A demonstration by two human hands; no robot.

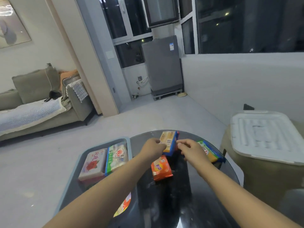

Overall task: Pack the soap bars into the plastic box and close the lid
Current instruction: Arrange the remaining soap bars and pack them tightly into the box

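Note:
A clear plastic box (pixel 130 145) with a pale blue rim sits at the left of a dark round table (pixel 181 195). Inside it lie a pink rose-print soap bar (pixel 93 163) and a green-and-white soap bar (pixel 117 157); a third orange pack (pixel 123 205) shows under my left forearm. My left hand (pixel 153 148) and my right hand (pixel 191 149) both grip a yellow-and-blue soap bar (pixel 169 143), lifted and tilted above the table. An orange soap bar (pixel 161 169) lies below it. Another yellow-green bar (pixel 210 151) lies behind my right hand. The white lid (pixel 266 135) rests on a stool at right.
The lid lies on a beige stool (pixel 266 176) right of the table. A grey sofa (pixel 41 99) stands at far left, a grey appliance (pixel 162 66) by the window. Open floor lies beyond the table.

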